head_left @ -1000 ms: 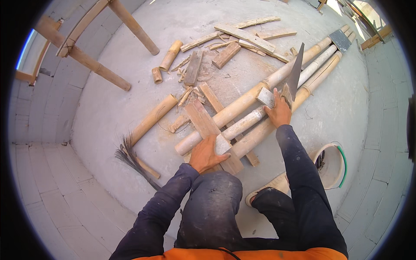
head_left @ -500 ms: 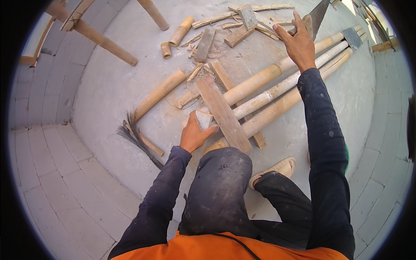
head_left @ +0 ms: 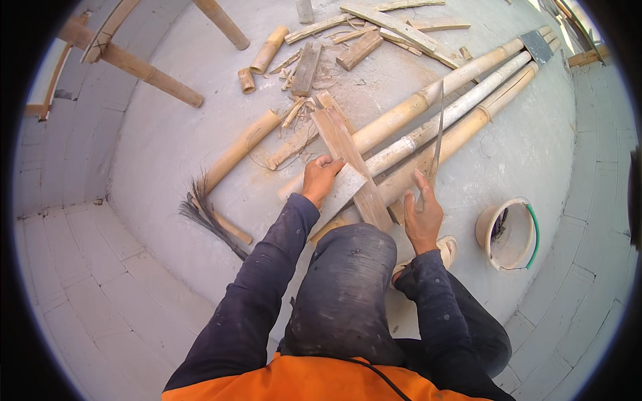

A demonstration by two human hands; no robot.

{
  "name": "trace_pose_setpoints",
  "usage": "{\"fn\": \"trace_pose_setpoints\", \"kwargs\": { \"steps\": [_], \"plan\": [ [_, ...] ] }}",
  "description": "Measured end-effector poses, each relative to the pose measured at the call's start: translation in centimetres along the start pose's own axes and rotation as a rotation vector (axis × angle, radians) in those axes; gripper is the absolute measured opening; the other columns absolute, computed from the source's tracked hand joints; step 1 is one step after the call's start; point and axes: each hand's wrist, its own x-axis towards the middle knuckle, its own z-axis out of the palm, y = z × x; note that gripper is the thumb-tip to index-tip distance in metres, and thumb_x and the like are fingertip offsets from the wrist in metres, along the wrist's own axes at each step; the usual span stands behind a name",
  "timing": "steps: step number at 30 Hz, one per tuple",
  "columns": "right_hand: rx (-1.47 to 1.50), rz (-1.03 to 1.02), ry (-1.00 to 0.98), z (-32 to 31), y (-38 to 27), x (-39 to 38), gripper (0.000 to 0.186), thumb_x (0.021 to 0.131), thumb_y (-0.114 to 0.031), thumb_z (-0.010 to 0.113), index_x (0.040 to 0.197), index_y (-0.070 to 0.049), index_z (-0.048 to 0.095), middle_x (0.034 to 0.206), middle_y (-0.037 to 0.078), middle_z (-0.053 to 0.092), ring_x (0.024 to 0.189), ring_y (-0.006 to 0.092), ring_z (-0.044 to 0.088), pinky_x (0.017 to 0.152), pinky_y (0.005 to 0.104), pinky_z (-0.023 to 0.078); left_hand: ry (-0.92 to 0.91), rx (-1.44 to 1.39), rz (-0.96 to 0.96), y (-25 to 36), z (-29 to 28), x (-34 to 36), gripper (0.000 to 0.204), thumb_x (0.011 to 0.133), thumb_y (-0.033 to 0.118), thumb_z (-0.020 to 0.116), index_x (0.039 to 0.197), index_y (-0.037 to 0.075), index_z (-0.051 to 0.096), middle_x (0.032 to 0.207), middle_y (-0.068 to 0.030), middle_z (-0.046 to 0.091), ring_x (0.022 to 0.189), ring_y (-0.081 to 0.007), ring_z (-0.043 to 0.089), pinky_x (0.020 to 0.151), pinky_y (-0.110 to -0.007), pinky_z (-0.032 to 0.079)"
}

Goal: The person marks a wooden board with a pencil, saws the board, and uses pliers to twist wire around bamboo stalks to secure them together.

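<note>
Pale slab (head_left: 344, 188) gripped at its far edge by the left hand (head_left: 321, 179), apparently steadying it; right hand (head_left: 423, 219) half-curled beside the saw (head_left: 439, 137), handle grip unclear; beyond the left, a plank (head_left: 348, 150) crosses bamboo poles (head_left: 394, 119), presumably for support.

Your left arm (head_left: 264, 271) slants forward and inward from the lower left, and your left hand (head_left: 319, 182) is closed in a grip, its fingers bent and drawn together. Your right arm (head_left: 441, 307) reaches forward more steeply, elbow bent. On your right hand (head_left: 424, 224), thumb and index finger stand apart; the other fingers seem curled, though they are mostly hidden. Your hands are apart, either side of your bent knee (head_left: 354, 250).
</note>
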Motion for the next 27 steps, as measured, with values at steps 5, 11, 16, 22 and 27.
{"fn": "trace_pose_setpoints", "kwargs": {
  "steps": [5,11,16,22,27],
  "plan": [
    [-0.066,-0.004,0.191,-4.4,0.9,0.6,0.055,0.104,-0.005,0.066,0.158,-0.010,0.059,0.148,0.018,0.073,0.139,0.0336,0.069,0.116,0.0392,0.054,-0.128,-0.192,0.272,7.2,6.2,0.9,0.038,0.106,0.021,0.072,0.135,-0.003,0.070,0.113,-0.0106,0.079,0.099,-0.0150,0.072,0.090,-0.031,0.056],
    [-0.131,-0.073,0.455,-12.7,0.7,1.3,0.075,0.105,0.001,0.057,0.174,-0.006,0.029,0.154,0.020,0.067,0.142,0.0317,0.067,0.107,0.0413,0.058,-0.247,-0.084,0.606,20.7,16.0,2.3,0.048,0.110,0.026,0.065,0.149,-0.002,0.064,0.126,-0.0183,0.079,0.115,-0.0228,0.073,0.103,-0.037,0.054],
    [0.278,-0.034,0.457,-13.1,-4.3,0.6,0.083,0.104,0.001,0.058,0.178,-0.003,0.020,0.142,0.022,0.071,0.113,0.0182,0.071,0.077,0.0265,0.059,-0.264,0.773,0.753,20.1,11.7,11.8,0.056,0.106,0.037,0.063,0.153,0.005,0.065,0.141,-0.0254,0.073,0.130,-0.0374,0.071,0.112,-0.044,0.052],
    [0.377,0.118,0.102,-12.2,-6.1,-0.4,0.088,0.104,-0.011,0.064,0.178,-0.001,0.017,0.101,0.012,0.079,0.071,0.0103,0.067,0.060,0.0240,0.052,-0.192,1.061,0.660,12.1,7.4,14.3,0.059,0.106,0.043,0.061,0.155,0.010,0.065,0.146,-0.0271,0.069,0.135,-0.0441,0.066,0.117,-0.048,0.050],
    [0.350,0.103,-0.080,-9.4,-3.8,-0.3,0.077,0.102,-0.011,0.070,0.171,0.004,0.038,0.089,0.010,0.078,0.079,0.0130,0.072,0.078,0.0283,0.058,-0.171,1.054,0.662,10.1,8.5,13.3,0.077,0.099,0.057,0.068,0.158,0.008,0.061,0.146,-0.0275,0.065,0.135,-0.0459,0.062,0.116,-0.051,0.049]
  ]
}}
